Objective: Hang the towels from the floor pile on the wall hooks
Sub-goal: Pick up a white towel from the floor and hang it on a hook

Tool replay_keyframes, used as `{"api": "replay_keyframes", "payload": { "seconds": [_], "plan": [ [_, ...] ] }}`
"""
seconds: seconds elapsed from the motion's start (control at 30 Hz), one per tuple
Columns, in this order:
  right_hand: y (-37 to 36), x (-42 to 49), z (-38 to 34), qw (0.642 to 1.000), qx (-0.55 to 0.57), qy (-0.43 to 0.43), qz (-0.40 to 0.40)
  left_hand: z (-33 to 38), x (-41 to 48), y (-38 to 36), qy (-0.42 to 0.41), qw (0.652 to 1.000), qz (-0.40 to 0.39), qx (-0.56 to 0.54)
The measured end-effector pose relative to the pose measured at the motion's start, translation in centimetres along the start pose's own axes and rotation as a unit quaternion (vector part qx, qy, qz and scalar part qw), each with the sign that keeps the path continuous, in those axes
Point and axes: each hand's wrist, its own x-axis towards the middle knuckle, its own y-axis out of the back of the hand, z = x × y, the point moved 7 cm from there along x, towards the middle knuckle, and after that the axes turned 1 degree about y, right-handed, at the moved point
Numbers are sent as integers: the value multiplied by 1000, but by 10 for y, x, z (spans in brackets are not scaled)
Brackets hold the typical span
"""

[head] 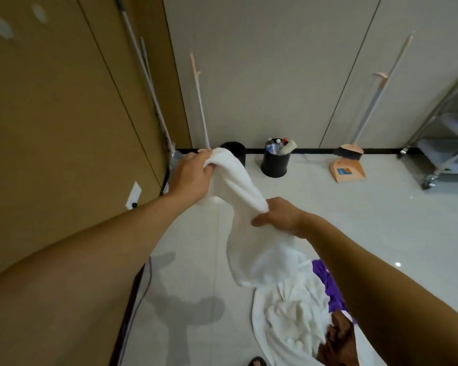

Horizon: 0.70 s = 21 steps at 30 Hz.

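Outstretched, left hand (193, 175) and right hand (279, 216) gripping white towel (249, 233)

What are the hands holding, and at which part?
One white towel. The grip of the left hand is on its upper end; that of the right hand, on a bunched part lower down. The rest hangs toward the floor pile.

The towel (238, 186) is white cloth, thick and matt with a fuzzy nap, and so is the pile (288, 313) below it. A purple cloth (331, 289) lying among it looks smoother. The floor (354, 220) is pale tile, glossy (a light spot glints on it). The left wall (50, 128) is matt brown panelling. The bin (275, 165) is black plastic, and the cart (446, 157) is shiny metal.
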Motion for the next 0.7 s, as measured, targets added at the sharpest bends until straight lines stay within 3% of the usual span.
{"api": "replay_keyframes", "payload": {
  "seconds": [0.1,0.17,0.23,0.3,0.47,0.6,0.7],
  "plan": [
    [-30,-21,-49,976,212,31,-41,-33,-27,50,50,993,55,-89],
    [-59,-38,-85,906,397,62,-131,-44,-49,82,58,978,73,-189],
    [-85,-55,-115,836,509,74,-191,-43,-69,116,43,952,93,-288],
    [-112,-69,-139,809,537,86,-222,-38,-86,144,21,930,107,-351],
    [-167,-97,-184,830,477,123,-263,-33,-122,194,-18,925,114,-363],
    [-168,-95,-193,898,394,104,-163,-47,-148,221,-36,950,137,-277],
    [-165,-94,-195,916,379,91,-98,-63,-165,236,19,951,192,-243]
  ]
}}
